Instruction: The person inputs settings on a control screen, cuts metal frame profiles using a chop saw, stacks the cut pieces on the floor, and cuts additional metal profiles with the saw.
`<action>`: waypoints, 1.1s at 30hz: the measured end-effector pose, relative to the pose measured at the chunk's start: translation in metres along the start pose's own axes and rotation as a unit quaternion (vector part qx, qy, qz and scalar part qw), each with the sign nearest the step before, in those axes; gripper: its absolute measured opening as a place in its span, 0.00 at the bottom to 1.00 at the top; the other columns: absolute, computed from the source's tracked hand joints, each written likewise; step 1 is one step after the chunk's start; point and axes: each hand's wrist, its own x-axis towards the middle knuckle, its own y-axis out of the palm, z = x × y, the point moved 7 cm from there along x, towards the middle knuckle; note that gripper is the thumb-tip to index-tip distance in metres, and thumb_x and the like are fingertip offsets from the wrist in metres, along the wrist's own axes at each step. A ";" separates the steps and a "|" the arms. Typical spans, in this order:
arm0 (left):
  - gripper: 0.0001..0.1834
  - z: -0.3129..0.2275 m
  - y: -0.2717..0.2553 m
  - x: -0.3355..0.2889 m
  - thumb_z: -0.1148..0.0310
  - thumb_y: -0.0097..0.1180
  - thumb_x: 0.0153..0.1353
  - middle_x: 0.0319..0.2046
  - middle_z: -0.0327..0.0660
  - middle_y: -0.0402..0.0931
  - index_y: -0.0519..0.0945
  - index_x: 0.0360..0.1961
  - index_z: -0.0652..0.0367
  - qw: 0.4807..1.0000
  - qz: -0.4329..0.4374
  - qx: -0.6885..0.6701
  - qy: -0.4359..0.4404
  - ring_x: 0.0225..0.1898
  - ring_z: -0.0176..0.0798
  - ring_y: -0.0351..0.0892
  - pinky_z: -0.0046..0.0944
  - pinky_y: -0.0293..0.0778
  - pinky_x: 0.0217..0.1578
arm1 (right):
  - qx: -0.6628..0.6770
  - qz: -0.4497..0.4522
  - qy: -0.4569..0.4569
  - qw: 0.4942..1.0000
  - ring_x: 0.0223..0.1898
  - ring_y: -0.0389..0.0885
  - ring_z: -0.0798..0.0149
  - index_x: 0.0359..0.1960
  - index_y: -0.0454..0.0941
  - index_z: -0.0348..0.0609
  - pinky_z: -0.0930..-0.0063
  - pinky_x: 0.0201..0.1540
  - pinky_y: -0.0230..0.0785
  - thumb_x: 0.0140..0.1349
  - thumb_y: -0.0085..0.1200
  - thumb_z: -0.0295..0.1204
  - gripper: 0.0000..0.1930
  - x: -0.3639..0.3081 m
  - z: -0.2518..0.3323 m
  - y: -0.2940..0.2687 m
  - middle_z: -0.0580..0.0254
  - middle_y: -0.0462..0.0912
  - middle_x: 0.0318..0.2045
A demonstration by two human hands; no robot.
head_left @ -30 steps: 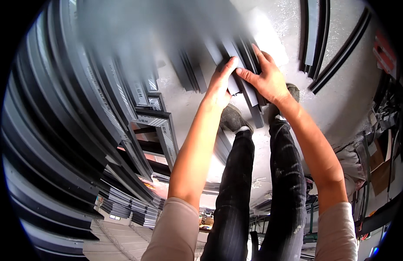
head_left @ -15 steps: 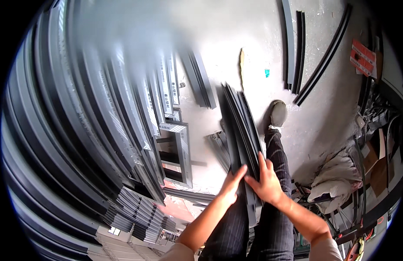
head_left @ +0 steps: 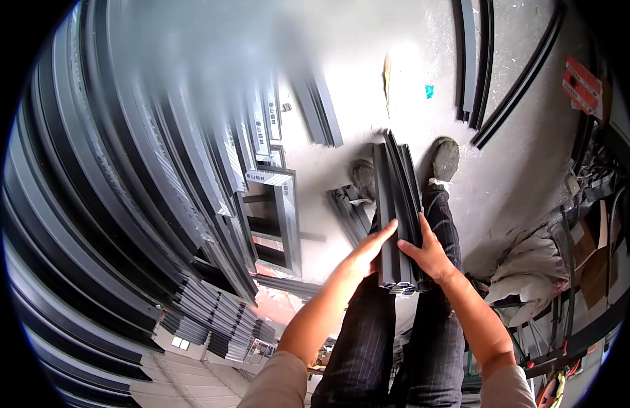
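1. Two hands were seen in the head view, one on each side of a bundle of dark profiles (head_left: 387, 197).
2. Left hand (head_left: 366, 256): partly curled against the bundle's left side, thumb laid forward along the top; its other fingers were mostly hidden.
3. Right hand (head_left: 430, 255): loosely cupped on the right side, thumb over the top, fingers stretched forward along the flank.
4. Bundle: between both palms, over the dark trousers (head_left: 434, 333), its cut ends facing the wearer and its far end reaching beyond the fingertips. Whether any part touched the floor could not be told.
5. Done, in this inspector's judgement: several lengths were gathered side by side and in hold, though their ends were not all level at the far side.
6. Not taken up: a short profile (head_left: 349, 214) just beyond the left hand, a profile pair (head_left: 319, 112) farther forward of it, and long strips (head_left: 466, 61) well beyond the right hand.
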 end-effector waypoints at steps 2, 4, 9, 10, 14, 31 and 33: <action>0.41 -0.017 0.000 0.009 0.40 0.64 0.52 0.49 0.50 0.78 0.72 0.57 0.63 0.999 -0.009 0.012 0.033 0.46 0.46 0.81 0.47 0.79 0.47 | 0.076 0.033 -0.003 0.997 0.63 0.66 0.59 0.72 0.39 0.35 0.70 0.64 0.59 0.56 0.67 0.41 0.53 0.006 -0.002 0.006 0.44 0.65 0.64; 0.39 -0.040 0.008 0.014 0.43 0.65 0.53 0.50 0.51 0.77 0.73 0.57 0.62 0.998 0.000 0.010 0.054 0.46 0.49 0.81 0.51 0.78 0.47 | 0.130 0.013 0.020 0.991 0.62 0.67 0.58 0.73 0.37 0.36 0.70 0.63 0.61 0.52 0.70 0.43 0.58 0.015 -0.003 0.009 0.44 0.64 0.64; 0.35 -0.055 -0.030 0.068 0.50 0.67 0.53 0.50 0.50 0.78 0.75 0.56 0.63 0.997 -0.046 0.046 0.043 0.48 0.47 0.78 0.48 0.76 0.49 | 0.190 -0.035 0.076 0.978 0.60 0.69 0.57 0.73 0.37 0.37 0.67 0.60 0.66 0.48 0.73 0.44 0.61 0.045 -0.023 0.018 0.43 0.65 0.63; 0.34 -0.054 -0.032 0.071 0.52 0.68 0.53 0.50 0.49 0.77 0.75 0.55 0.63 0.995 -0.042 0.067 0.066 0.50 0.46 0.77 0.46 0.75 0.50 | 0.184 -0.029 0.059 0.981 0.59 0.70 0.57 0.73 0.37 0.37 0.67 0.60 0.66 0.48 0.73 0.43 0.61 0.047 -0.028 0.019 0.43 0.65 0.63; 0.32 -0.035 0.002 0.021 0.54 0.66 0.56 0.50 0.47 0.78 0.74 0.57 0.62 0.992 -0.078 0.053 0.082 0.50 0.45 0.78 0.46 0.74 0.51 | 0.105 -0.056 -0.011 0.993 0.60 0.68 0.56 0.72 0.35 0.32 0.69 0.62 0.63 0.51 0.72 0.40 0.60 0.016 -0.037 0.014 0.43 0.66 0.63; 0.47 0.028 0.204 -0.216 0.63 0.69 0.53 0.59 0.48 0.68 0.55 0.69 0.60 0.922 0.110 0.148 0.341 0.60 0.42 0.67 0.41 0.64 0.60 | 0.222 -0.154 -0.335 0.903 0.66 0.62 0.54 0.72 0.40 0.37 0.60 0.67 0.57 0.46 0.74 0.37 0.59 -0.290 0.117 -0.089 0.44 0.62 0.65; 0.47 0.051 0.253 -0.245 0.62 0.69 0.54 0.59 0.47 0.66 0.54 0.69 0.61 0.896 0.160 0.203 0.361 0.61 0.42 0.65 0.41 0.61 0.62 | 0.243 -0.193 -0.347 0.885 0.64 0.66 0.55 0.72 0.41 0.37 0.60 0.66 0.59 0.46 0.74 0.38 0.60 -0.336 0.107 -0.110 0.45 0.65 0.63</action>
